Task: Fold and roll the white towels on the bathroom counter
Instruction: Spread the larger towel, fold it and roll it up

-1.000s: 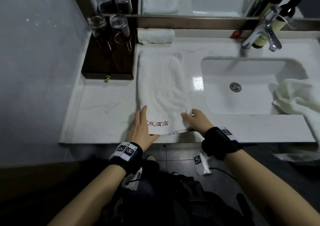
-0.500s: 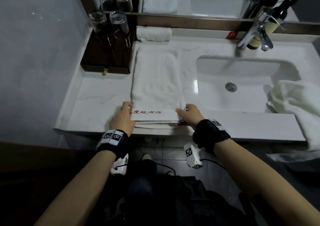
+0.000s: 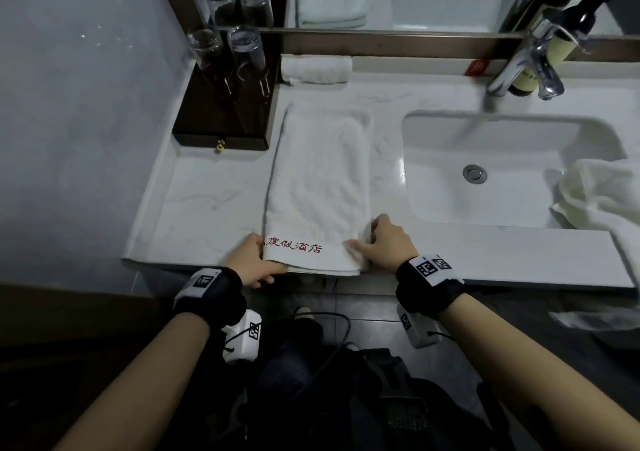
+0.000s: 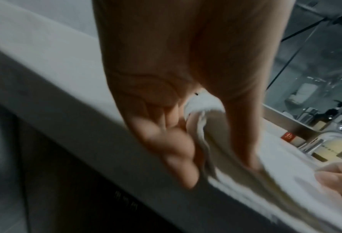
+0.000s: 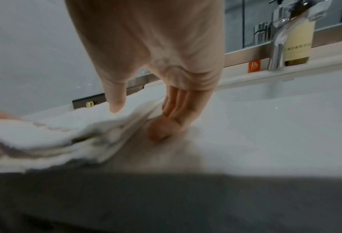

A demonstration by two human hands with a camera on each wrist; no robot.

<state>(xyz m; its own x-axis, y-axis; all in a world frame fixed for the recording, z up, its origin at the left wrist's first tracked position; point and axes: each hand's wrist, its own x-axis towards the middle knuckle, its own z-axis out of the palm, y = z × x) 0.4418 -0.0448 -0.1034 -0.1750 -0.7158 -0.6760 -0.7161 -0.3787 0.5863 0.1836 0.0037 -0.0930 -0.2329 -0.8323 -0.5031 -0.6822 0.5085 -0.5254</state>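
Note:
A long folded white towel [image 3: 318, 180] with red embroidered characters lies lengthwise on the counter [image 3: 201, 208], its near end at the front edge. My left hand [image 3: 254, 260] pinches the near left corner; in the left wrist view the thumb [image 4: 243, 149] lies on top and the fingers [image 4: 178, 157] curl under the layers. My right hand [image 3: 384, 242] pinches the near right corner, with the thumb [image 5: 116, 100] on top and the fingers [image 5: 172, 119] tucked at the towel's [image 5: 56, 138] side. A rolled white towel [image 3: 316, 68] sits against the mirror ledge.
A crumpled white towel [image 3: 602, 201] hangs over the right rim of the sink [image 3: 502, 132]. The faucet [image 3: 526, 66] and a bottle [image 3: 526, 83] stand behind the basin. A dark tray [image 3: 225, 121] with upturned glasses [image 3: 246, 52] sits at the back left.
My left hand has gone from lying flat on the towel's near end to gripping its left corner. The right hand stays at the right corner. The near end now lies square along the counter edge.

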